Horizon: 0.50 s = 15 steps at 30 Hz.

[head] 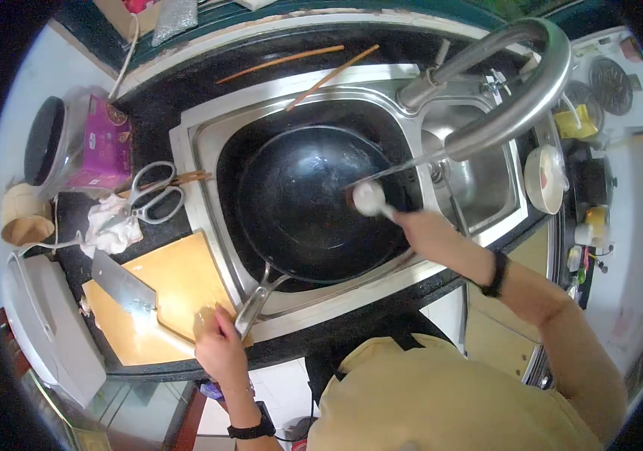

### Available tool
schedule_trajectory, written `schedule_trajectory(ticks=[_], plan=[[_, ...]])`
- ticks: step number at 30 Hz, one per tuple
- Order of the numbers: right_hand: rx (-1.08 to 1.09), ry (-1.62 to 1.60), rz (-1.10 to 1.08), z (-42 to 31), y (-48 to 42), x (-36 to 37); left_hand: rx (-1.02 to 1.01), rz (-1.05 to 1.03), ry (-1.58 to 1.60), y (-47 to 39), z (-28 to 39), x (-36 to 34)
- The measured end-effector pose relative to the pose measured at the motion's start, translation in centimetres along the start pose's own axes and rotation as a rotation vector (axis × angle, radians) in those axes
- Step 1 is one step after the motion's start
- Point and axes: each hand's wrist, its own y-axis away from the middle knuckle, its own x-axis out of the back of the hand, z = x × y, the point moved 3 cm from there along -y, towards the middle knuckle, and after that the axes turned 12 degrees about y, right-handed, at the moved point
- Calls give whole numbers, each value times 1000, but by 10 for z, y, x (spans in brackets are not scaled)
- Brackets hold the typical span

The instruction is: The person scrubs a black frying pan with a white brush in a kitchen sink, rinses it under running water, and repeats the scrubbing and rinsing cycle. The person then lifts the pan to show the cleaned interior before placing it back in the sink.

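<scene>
A dark wok (310,225) sits in the large sink basin, its metal handle (251,310) over the near-left rim. My right hand (428,231) grips a pale, round-headed utensil (368,198), blurred, above the wok's right side. Water runs from the curved metal faucet (502,124) towards it. My left hand (223,346), fingers curled, is beside the wok handle and the end of the cleaver's handle (175,338); what it grips, if anything, is unclear. The cleaver blade (124,287) lies over a yellow cutting board (180,270).
Left of the sink are grey-handled scissors (158,194), a crumpled white cloth (111,225), a purple box (101,144) and a white appliance (56,327). Wooden chopsticks (282,63) lie behind the basin. A smaller basin (485,180) and a cream bowl (543,180) are at the right.
</scene>
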Motion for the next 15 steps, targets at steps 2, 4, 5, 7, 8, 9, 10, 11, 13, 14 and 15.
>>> schedule_trajectory(ticks=[2, 4, 5, 7, 8, 9, 10, 11, 13, 14, 15], plan=[[139, -263, -189, -17, 27, 10, -36, 25, -15, 1, -4, -4], [306, -611, -227, -51, 18, 16, -22, 16, -7, 0, -3, -3], [388, -758, -173, -77, -1, 16, -16, 13, -6, 0, -1, -3], [69, -1277, -334, -106, -49, 6, -20, 2, 9, -1, 6, 0], [-76, -1489, -151, -110, -76, -2, -23, 3, 12, -2, 10, 1], [-230, -1693, 40, -110, -96, -12, -40, 17, 12, -2, 11, 2], [-402, -1819, 171, -109, -102, -13, -47, 27, 12, 0, 6, 1], [-537, -1901, 209, -107, -102, -16, -57, 37, 12, 2, 3, 1], [-621, -1999, 273, -109, -98, -24, -80, 51, 19, 3, 0, -1], [-603, -1964, 278, -116, -104, -26, -95, 58, 23, 2, -1, -1], [-584, -1926, 283, -125, -110, -23, -78, 41, 29, 2, 3, 0]])
